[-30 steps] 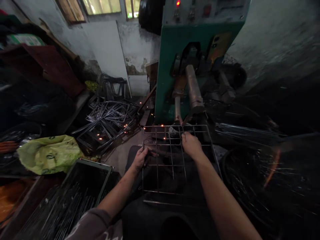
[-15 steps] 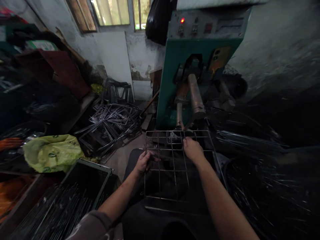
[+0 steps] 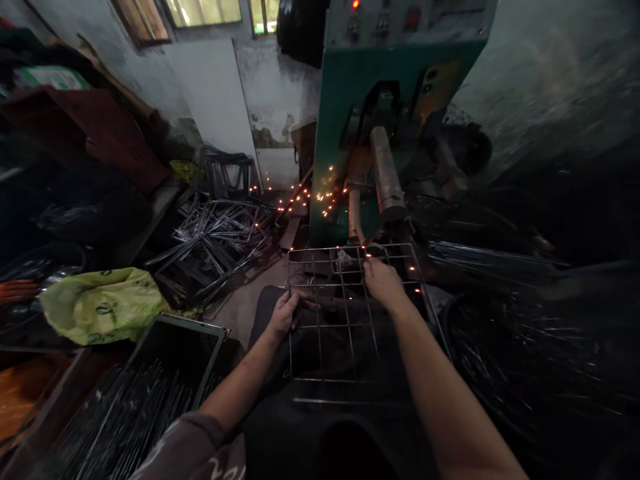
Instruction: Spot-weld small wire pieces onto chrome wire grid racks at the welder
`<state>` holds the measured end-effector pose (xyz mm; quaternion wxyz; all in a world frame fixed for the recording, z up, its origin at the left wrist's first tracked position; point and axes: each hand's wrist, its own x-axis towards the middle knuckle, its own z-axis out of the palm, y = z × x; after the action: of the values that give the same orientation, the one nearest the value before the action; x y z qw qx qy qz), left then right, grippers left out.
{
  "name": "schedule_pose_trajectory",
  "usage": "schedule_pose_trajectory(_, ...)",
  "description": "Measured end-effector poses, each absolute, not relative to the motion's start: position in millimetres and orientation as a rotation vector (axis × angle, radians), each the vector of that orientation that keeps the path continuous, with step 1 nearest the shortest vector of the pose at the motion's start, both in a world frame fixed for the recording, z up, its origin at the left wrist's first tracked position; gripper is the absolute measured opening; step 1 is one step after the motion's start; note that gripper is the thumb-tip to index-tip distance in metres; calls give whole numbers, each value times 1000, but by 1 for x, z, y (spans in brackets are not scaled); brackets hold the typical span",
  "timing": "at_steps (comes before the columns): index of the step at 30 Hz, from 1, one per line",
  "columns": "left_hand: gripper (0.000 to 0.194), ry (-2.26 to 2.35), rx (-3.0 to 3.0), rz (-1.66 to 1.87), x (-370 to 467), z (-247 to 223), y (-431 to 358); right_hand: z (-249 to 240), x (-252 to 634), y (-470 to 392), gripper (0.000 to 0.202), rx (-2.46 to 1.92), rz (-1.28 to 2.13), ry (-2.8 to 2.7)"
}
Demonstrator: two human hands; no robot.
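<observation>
A rectangular wire grid [image 3: 324, 325] lies across my lap, its far edge at the electrodes of a green spot welder [image 3: 327, 133]. Around the grid's left side wire, my left hand [image 3: 285, 313] is closed. My right hand [image 3: 383, 283] pinches a wire near the far edge, just below the welder's electrode tips [image 3: 364, 243]. Orange sparks [image 3: 325, 197] fly from the tips, mostly to the left, and a few glow near my right hand. The right fingertips are partly hidden behind the hand.
Bent wire frames [image 3: 215, 227] are heaped on the floor to the left. A green crate [image 3: 220, 330] with many thin rods [image 3: 125, 413] stands at lower left beside a yellow-green sack [image 3: 100, 303]. More wire pieces [image 3: 500, 360] lie in a dark container at right. Another person's hand [image 3: 19, 291] shows at far left.
Sparks have burst out at the electrode tips, where none showed before. The view has tilted slightly down and shifted. Both hands keep their holds on the wire grid.
</observation>
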<state>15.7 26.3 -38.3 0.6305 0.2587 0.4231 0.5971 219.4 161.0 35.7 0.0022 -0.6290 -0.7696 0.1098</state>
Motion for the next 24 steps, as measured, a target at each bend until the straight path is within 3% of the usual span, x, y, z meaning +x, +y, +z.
schedule_pose_trajectory(15, 46, 1053, 591, 1370, 17, -37, 23, 35, 220, 157, 30, -1900, 289, -2413)
schedule_pose_trajectory(24, 50, 1027, 689, 1262, 45, -20, 36, 25, 272, 151, 29, -1896, 208, -2288)
